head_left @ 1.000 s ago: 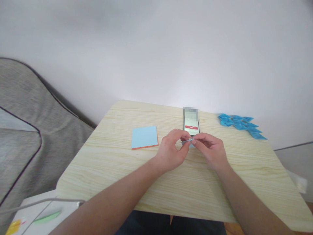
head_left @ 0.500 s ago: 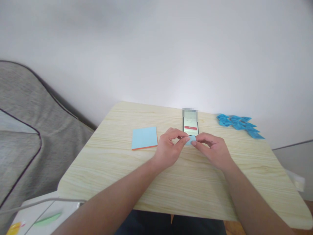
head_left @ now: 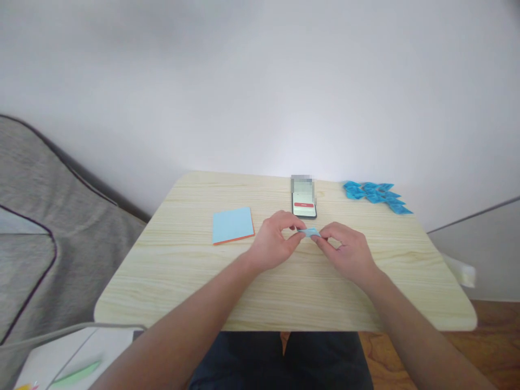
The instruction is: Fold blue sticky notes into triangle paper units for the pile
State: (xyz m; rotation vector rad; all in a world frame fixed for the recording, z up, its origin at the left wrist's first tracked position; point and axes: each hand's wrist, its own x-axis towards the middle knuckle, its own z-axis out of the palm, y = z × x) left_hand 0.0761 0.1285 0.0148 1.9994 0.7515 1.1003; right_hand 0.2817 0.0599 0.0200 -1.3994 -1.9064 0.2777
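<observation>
Between my two hands is a small folded piece of light blue paper (head_left: 310, 232), held over the middle of the table. My left hand (head_left: 278, 238) pinches its left end with thumb and fingertips. On the other side, my right hand (head_left: 345, 247) grips the right end the same way. Fingers cover part of the paper, so its full shape is hidden. Just beyond it lies a phone (head_left: 304, 208) with a lit screen. To the left of my hands sits a stack of square paper (head_left: 233, 225), light blue on top with an orange edge below.
Several folded blue paper pieces (head_left: 376, 193) lie at the back right of the wood-grain table (head_left: 170, 271). A white wall (head_left: 244, 97) rises behind it. Grey fabric (head_left: 93, 238) stands on the left, and a white surface (head_left: 89, 352) with a cable is at lower left.
The view has shifted, so the table and its things appear further left. The folded paper now looks narrower and flatter between my fingers, and more of the phone shows.
</observation>
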